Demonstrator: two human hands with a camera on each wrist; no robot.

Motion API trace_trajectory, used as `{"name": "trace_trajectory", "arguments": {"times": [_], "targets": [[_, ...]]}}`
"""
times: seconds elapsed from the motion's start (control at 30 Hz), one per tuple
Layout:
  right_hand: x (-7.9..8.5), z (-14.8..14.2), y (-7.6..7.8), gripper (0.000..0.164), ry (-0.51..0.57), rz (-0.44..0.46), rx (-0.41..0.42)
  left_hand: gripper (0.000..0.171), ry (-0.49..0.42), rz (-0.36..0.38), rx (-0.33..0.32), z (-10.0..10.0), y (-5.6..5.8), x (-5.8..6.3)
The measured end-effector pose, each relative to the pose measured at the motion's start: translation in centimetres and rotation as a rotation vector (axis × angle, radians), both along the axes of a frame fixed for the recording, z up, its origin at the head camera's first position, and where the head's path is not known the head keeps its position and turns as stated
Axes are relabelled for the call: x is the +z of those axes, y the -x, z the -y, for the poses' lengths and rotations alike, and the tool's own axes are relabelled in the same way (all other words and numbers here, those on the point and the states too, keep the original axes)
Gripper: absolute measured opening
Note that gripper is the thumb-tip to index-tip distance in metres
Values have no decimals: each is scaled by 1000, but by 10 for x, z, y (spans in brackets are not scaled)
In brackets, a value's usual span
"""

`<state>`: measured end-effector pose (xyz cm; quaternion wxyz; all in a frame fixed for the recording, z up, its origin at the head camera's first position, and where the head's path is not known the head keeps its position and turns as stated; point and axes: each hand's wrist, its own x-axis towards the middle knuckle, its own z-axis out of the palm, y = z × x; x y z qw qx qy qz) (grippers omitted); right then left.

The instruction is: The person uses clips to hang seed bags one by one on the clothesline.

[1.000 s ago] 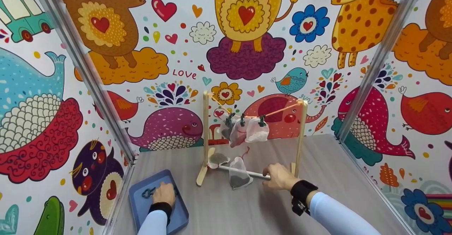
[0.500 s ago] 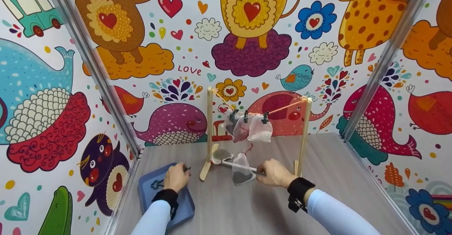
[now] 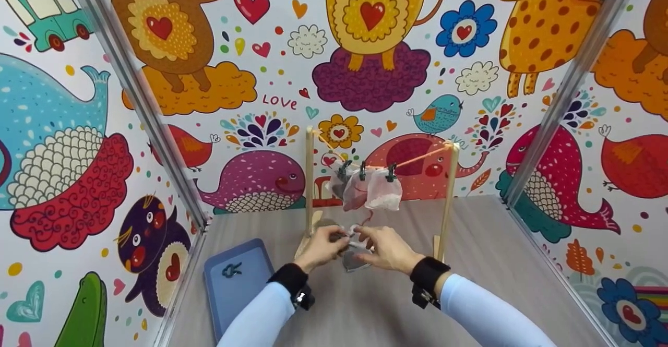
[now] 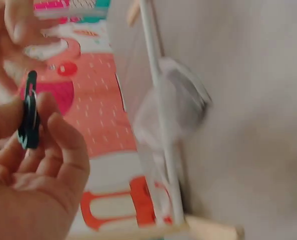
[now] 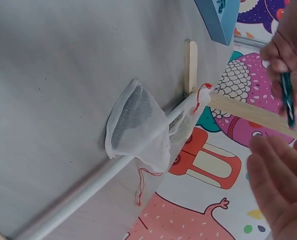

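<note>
Between thumb and fingers my left hand [image 3: 321,248] pinches a dark green clip [image 4: 30,117], held above the white rod [image 4: 158,95]. Facing it from the right, my right hand [image 3: 389,250] has its fingers spread; in the right wrist view they look straight and apart from the clip. Below the hands a white mesh bag [image 5: 138,125] with dark contents lies draped over the rod, its red string [image 5: 141,187] trailing. A second bag [image 5: 181,127] lies by the left post. Several clips hold mesh bags [image 3: 383,193] on the orange cord [image 3: 425,155] above.
Two wooden posts [image 3: 450,201] with feet carry the cord, and the rod runs low between them. At the left stands a blue tray [image 3: 219,305] with dark green clips [image 3: 231,270] in it. Patterned walls [image 3: 282,75] enclose the grey table [image 3: 485,263].
My left hand has left the tray with a clip and moved right to the middle, over the rod. The right hand has come off the rod, shifting left and up towards the left hand.
</note>
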<state>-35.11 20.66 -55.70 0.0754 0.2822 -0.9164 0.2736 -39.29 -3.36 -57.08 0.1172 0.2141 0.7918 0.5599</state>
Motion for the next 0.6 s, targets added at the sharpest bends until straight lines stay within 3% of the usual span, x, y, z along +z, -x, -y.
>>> {"name": "trace_trajectory", "arguments": {"times": [0.13,0.3,0.33,0.43,0.53,0.6], "targets": [[-1,-2,3,35,-21,-103,16,23,-53,71,-62,-13,-2,3],[-3,-8,4,24,-94,-151,32,25,-55,93,-46,-14,-3,0],[-4,-10,5,22,-113,-164,36,26,-40,74,-22,-13,-1,-2],[-8,-18,7,15,-148,-184,33,24,74,-103,119,-10,8,-10],[-13,-28,9,18,-150,-146,-3,23,253,-296,315,-2,24,-23],[-17,-35,9,21,-160,-118,-33,30,368,-349,406,5,33,-33]]}}
